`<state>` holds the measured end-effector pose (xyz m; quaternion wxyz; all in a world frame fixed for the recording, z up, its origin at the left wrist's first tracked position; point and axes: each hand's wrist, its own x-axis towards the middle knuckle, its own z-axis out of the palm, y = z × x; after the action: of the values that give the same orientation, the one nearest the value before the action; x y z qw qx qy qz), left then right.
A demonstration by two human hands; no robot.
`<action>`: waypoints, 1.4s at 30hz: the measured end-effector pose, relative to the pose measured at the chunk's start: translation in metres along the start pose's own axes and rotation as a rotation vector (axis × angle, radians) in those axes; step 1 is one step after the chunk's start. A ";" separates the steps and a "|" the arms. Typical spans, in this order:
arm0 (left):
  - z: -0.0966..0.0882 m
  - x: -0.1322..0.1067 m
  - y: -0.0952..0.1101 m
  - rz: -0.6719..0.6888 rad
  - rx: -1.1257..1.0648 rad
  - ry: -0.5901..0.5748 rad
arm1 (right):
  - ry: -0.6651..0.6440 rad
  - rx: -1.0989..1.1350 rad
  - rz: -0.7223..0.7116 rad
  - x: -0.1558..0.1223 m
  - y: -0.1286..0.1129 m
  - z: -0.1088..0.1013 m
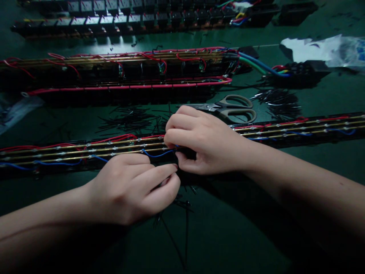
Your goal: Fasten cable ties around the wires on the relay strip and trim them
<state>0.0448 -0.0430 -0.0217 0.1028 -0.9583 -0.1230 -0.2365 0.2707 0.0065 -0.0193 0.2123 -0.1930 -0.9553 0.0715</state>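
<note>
A long black strip assembly with brass rods (71,154) runs across the table, carrying red wires and a blue wire (158,155). Over the front edge of this assembly my left hand (129,188) is closed, thumb and forefinger pinched together. My right hand (207,142) bends over the rods, its fingers curled and its thumb tip close to the blue wire. Both sets of fingertips nearly meet; whatever thin thing they pinch is too small and dark to make out. Just beyond my right hand lie scissors (236,110) with grey handles.
Thin black cable ties lie in piles behind the assembly (128,118) and near the scissors (281,102), with several loose in front. Farther back are another wired assembly (128,85), rows of black modules (119,19), a connector (302,72) and a plastic bag (342,51).
</note>
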 end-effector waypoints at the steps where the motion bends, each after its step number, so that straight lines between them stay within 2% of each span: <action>1: 0.000 0.000 0.000 -0.003 0.002 0.001 | 0.001 0.000 0.002 0.000 0.000 0.000; 4: -0.001 0.003 0.002 -0.001 -0.045 -0.015 | 0.000 0.000 0.010 0.000 0.000 0.000; 8: -0.007 0.011 0.012 0.089 -0.231 -0.118 | -0.003 0.003 0.019 0.000 0.000 0.000; 11: -0.010 0.013 0.016 0.074 -0.248 -0.036 | -0.008 0.001 0.019 0.000 0.000 0.000; 17: 0.001 0.005 0.005 -0.162 -0.128 0.107 | -0.013 0.014 0.013 -0.001 0.001 0.000; 20: 0.004 0.006 0.001 -0.208 -0.090 0.079 | -0.010 0.035 0.011 0.000 0.001 0.000; 28: 0.001 0.008 0.002 -0.180 -0.036 0.043 | -0.011 0.032 0.010 0.000 0.001 0.000; 42: 0.002 0.007 0.003 -0.188 -0.110 0.067 | -0.009 0.030 0.019 -0.001 -0.001 -0.001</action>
<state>0.0523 -0.0444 -0.0204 0.0315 -0.9383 -0.1956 -0.2833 0.2713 0.0055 -0.0186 0.2105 -0.1986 -0.9531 0.0889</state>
